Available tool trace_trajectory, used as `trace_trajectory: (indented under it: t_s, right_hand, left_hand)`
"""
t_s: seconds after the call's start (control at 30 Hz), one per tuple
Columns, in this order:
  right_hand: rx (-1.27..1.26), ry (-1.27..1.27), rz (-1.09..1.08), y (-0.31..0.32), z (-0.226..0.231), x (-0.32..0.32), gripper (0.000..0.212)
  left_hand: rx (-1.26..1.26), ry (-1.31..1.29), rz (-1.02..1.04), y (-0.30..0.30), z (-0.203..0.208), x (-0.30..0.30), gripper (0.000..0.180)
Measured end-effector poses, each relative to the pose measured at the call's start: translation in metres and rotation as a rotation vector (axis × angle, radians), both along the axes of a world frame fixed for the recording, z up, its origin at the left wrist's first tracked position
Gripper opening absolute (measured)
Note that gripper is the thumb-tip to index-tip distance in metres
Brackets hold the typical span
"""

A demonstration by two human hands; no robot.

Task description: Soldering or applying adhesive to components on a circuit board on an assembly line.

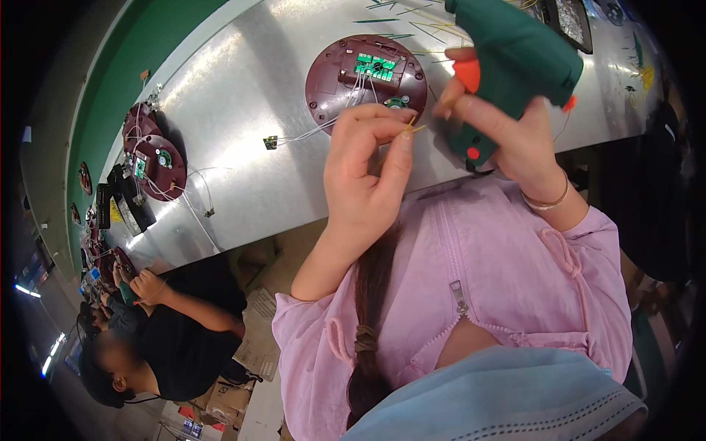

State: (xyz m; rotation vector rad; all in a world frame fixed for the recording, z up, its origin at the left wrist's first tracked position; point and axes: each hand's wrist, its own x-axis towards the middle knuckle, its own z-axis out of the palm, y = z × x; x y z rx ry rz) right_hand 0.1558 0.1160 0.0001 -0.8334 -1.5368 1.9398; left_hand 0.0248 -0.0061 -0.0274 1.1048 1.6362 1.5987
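Note:
My left hand (365, 158) pinches a thin yellow wire-like strip (416, 128) between thumb and fingertips, over the near edge of a round maroon disc (323, 77). My right hand (518, 136) is wrapped around the handle of a green glue gun (526, 55) with an orange trigger (467, 73). The gun tilts, its front end cut off by the upper edge of the view. Green circuit boards (375, 66) are set in the disc. White wires (312, 132) run from them to a small loose board (271, 142) on the metal table.
Thin green and yellow strips (401, 34) lie scattered at the far side. A black tray (570, 26) stands at the far right. More maroon discs (160, 167) with wires and black parts (131, 198) are on the left. A person in black (187, 316) works farther left along the table.

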Motion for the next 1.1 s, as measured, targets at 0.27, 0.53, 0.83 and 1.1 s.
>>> trace_trajectory:
  t_s: [0.27, 0.53, 0.83, 1.1]
  right_hand:
    - [0.061, 0.229, 0.083, 0.03, -0.022, -0.018, 0.039]
    - [-0.007, 0.219, 0.161, 0.024, -0.025, -0.016, 0.043]
    - [0.065, -0.099, 0.225, -0.006, -0.016, 0.05, 0.031]
    - [0.285, -0.369, 0.344, -0.018, -0.013, 0.085, 0.052]
  left_hand:
    - [-0.071, 0.108, 0.039, 0.004, -0.001, -0.018, 0.006]
    - [-0.133, 0.262, 0.171, 0.007, -0.004, -0.032, 0.006]
    - [-0.182, 0.476, 0.215, 0.002, -0.001, -0.042, 0.006]
    - [-0.247, 0.501, 0.199, 0.007, 0.001, -0.043, 0.004]
